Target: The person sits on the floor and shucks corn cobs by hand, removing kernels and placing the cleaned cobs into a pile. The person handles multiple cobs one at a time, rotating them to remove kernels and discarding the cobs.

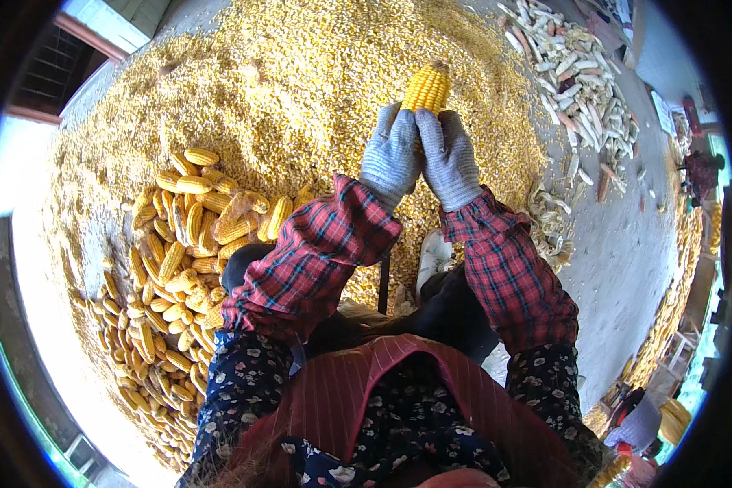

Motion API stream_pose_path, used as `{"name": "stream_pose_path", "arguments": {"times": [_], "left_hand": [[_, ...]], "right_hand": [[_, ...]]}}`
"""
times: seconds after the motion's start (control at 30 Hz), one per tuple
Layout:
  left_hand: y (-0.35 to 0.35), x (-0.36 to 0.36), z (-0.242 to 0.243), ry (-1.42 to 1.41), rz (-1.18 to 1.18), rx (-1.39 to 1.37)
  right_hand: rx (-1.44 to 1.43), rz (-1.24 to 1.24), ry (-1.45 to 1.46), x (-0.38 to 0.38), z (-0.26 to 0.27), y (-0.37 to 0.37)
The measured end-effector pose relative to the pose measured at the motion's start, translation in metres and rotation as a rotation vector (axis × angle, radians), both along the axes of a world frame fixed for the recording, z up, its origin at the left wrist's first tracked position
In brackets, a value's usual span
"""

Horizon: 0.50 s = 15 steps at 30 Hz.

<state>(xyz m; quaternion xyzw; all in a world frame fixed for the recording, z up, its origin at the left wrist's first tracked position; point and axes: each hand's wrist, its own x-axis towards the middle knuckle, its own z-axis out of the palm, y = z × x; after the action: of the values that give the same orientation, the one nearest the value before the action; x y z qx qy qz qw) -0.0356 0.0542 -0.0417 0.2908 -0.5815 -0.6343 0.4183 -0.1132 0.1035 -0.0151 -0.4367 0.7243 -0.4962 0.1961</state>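
Observation:
A yellow ear of corn (427, 88) points away from me, its tip uppermost and its rows of kernels showing. Around its lower part close my left hand (391, 155) and my right hand (448, 158), both in grey knitted gloves, with the thumbs side by side on top. The ear's lower end is hidden by the gloves. Beneath the hands spreads a broad layer of loose corn kernels (293, 104) on the floor. To the left of my left forearm lies a heap of unshelled corn ears (195, 213).
Bare cobs (585, 91) are piled at the upper right on the concrete floor (622, 244). Dry husks (549, 219) lie beside my right sleeve. A white shoe (433, 256) and a dark upright bar (383, 287) show below my hands. More corn (677, 311) lines the right edge.

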Motion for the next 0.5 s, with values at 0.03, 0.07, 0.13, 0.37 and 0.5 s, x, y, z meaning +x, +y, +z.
{"name": "stream_pose_path", "arguments": {"times": [0.03, 0.07, 0.13, 0.37, 0.5], "left_hand": [[0.003, 0.002, 0.005, 0.012, -0.037, 0.096], [0.005, 0.004, 0.011, 0.022, -0.071, 0.194], [0.010, 0.009, 0.032, 0.262, -0.182, 0.604], [0.007, 0.015, 0.025, 0.348, -0.273, 0.826], [0.003, 0.002, -0.023, 0.260, -0.103, 0.342]], "right_hand": [[0.027, -0.018, 0.040, 0.000, 0.003, 0.001], [0.012, -0.034, 0.056, -0.001, 0.002, 0.001], [-0.016, -0.057, 0.084, 0.000, 0.003, 0.002], [-0.120, 0.028, -0.200, 0.001, 0.020, 0.001], [-0.116, 0.053, 0.009, 0.005, 0.007, -0.002]]}}
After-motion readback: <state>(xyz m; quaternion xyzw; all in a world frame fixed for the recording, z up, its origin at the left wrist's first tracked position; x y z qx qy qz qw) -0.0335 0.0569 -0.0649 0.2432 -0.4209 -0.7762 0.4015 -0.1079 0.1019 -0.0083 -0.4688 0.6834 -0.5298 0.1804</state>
